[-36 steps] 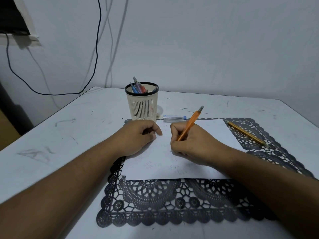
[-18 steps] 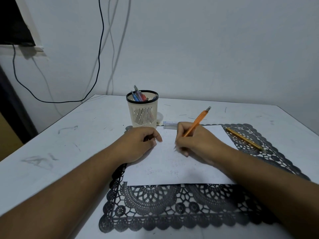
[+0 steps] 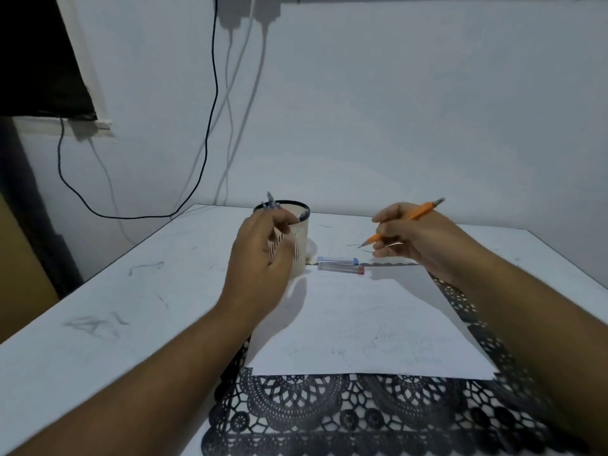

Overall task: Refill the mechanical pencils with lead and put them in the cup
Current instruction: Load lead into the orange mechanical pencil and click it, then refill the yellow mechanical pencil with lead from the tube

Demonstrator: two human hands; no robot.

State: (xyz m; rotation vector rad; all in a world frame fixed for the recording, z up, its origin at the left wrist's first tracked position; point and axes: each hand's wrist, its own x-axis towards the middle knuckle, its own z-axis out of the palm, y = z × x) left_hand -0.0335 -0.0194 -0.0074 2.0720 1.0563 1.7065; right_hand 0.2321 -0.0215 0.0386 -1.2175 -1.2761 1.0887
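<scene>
— White table (image 3: pixel 138 291), item one: where's your pencil (image 3: pixel 405 221)?
— Your right hand (image 3: pixel 414 238) grasps it, raised right of the cup (image 3: pixel 301 245).
— Your left hand (image 3: pixel 260 258)?
— Before the cup, fingers curled loosely, holding nothing I can make out.

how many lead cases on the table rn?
2. The blue-capped lead case lies just right of the cup; the red-capped lead case lies beside it, nearer the camera, at the paper's far edge. Others may be hidden behind the left hand.

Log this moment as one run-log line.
right hand: holds orange mechanical pencil | left hand: empty, by cup | lead tubes: on table
</scene>
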